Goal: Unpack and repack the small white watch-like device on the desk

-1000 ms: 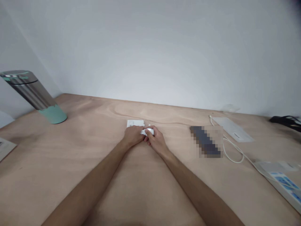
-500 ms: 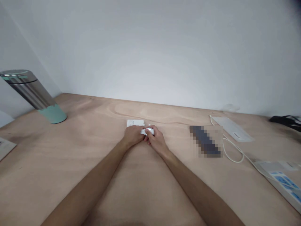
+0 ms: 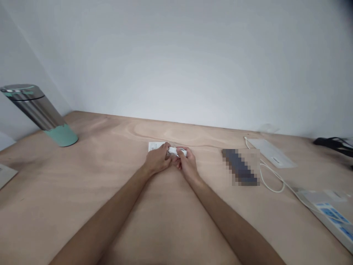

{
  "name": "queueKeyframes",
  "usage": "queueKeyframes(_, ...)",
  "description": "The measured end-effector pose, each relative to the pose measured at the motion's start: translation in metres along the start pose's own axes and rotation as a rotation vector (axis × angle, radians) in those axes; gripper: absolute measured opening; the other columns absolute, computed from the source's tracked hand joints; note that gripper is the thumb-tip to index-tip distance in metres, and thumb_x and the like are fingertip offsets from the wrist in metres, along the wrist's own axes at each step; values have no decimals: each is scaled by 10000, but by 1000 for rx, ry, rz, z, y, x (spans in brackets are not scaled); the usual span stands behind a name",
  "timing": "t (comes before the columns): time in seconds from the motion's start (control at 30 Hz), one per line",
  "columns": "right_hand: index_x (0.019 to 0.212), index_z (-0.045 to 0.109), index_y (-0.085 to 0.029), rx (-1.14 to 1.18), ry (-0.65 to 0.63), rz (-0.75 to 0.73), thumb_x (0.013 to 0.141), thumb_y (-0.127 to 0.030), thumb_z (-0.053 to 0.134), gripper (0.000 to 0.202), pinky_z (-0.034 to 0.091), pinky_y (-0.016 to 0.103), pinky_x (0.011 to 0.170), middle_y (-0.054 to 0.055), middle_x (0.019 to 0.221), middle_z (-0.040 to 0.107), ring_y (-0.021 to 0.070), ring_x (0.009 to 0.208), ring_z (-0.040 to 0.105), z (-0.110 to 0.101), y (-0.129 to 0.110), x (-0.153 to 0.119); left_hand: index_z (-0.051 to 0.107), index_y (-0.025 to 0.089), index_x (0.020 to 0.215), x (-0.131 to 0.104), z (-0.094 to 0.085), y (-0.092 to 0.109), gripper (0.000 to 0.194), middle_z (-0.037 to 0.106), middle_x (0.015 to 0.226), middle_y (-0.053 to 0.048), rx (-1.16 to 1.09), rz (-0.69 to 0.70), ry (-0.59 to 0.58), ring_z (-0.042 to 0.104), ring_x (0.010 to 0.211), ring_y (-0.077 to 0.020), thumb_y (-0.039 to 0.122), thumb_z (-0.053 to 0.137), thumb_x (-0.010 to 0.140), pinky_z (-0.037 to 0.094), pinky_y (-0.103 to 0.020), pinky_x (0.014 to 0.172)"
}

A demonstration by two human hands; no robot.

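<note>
My right hand (image 3: 188, 162) holds a small white oblong object (image 3: 173, 150), its thumb pressed on top. The object's exact kind is too small to make out. My left hand (image 3: 157, 159) is closed at the object's left end, its fingertips pinching what looks like shiny clear plastic wrap (image 3: 168, 151). Both hands are close together above the wooden table (image 3: 165, 206). Just behind my left hand lies a white printed card or small box (image 3: 154, 145), partly covered by the fingers.
A steel and mint-green flask (image 3: 62, 134) stands at the left. To the right are a blurred-out dark flat object (image 3: 239, 167), a white cable (image 3: 275, 190), a clear plastic sleeve (image 3: 271, 152) and a blue-and-white package (image 3: 331, 213). A black strap (image 3: 333, 142) lies far right; a wall rises behind.
My hands have drawn slightly apart. The white object has shifted a little to the right with my right hand, and shiny material now shows between the hands.
</note>
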State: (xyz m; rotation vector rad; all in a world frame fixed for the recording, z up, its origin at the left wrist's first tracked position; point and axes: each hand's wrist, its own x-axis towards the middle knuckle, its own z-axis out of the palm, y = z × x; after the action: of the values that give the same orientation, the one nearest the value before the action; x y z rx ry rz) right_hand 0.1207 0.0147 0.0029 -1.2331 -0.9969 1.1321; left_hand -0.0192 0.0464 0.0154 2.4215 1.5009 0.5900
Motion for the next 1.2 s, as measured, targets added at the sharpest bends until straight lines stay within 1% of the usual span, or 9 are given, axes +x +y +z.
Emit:
queueKeyframes(0.1,1071,506,-175,56,45,-17,785,-528,574,459,289,178,337,-12,623,609,75,360,432,-1,0,2,405,233,1188,-1,-1,1,360,636,1012,-15,-74,-10,24,620,868,-192,327,444,843,415,-296,665)
queueKeyframes(0.2,1086,493,-181,64,68,-26,806,-523,543,445,282,181,323,-5,659,623,76,354,433,-2,-1,2,429,241,1165,-1,-2,1,293,631,984,-8,-142,-7,59,607,867,-178,313,366,888,411,-292,694)
queueKeyframes(0.27,1098,490,-188,63,69,-29,813,-507,526,430,276,181,317,-4,685,629,74,351,430,-1,-3,1,465,246,1098,0,-3,2,252,632,952,0,-167,1,63,601,855,-168,352,317,924,401,-286,695)
queueKeyframes(0.4,1125,501,-209,61,37,-45,792,-456,537,416,279,178,313,-7,744,640,67,360,430,0,-4,0,478,239,1003,1,-3,2,322,623,861,14,-165,-17,47,589,792,-163,501,304,935,375,-280,661)
queueKeyframes(0.53,1097,528,-207,68,-2,-56,777,-405,520,376,279,180,308,-5,776,638,64,363,432,-1,-2,0,475,236,966,1,-2,1,324,615,825,17,-155,-26,50,589,773,-159,523,331,926,353,-273,640)
queueKeyframes(0.87,1046,632,-174,11,-48,-61,748,-379,572,366,314,175,347,-11,666,578,65,414,436,-3,-3,0,458,246,982,3,3,-2,274,626,814,23,-104,-25,42,590,743,-167,501,427,885,331,-272,602)
queueKeyframes(1.0,1089,623,-184,-88,-92,-72,782,-476,580,426,336,187,367,-26,580,510,77,416,427,-2,-7,-6,466,244,1002,2,2,-2,250,643,896,6,-81,-6,35,610,815,-172,464,428,889,362,-276,619)
queueKeyframes(1.1,1117,606,-195,-148,-73,-56,842,-538,484,456,337,201,368,-32,528,464,89,394,410,0,-9,-8,478,250,1033,1,1,-2,233,646,959,-5,-65,23,30,617,871,-175,432,420,900,388,-280,647)
queueKeyframes(1.2,1164,571,-212,-148,-40,-12,876,-446,395,411,322,205,357,-50,474,410,104,369,389,0,-4,-6,481,255,1075,1,0,-2,236,642,1021,-14,-44,37,23,619,899,-175,399,445,891,402,-281,660)
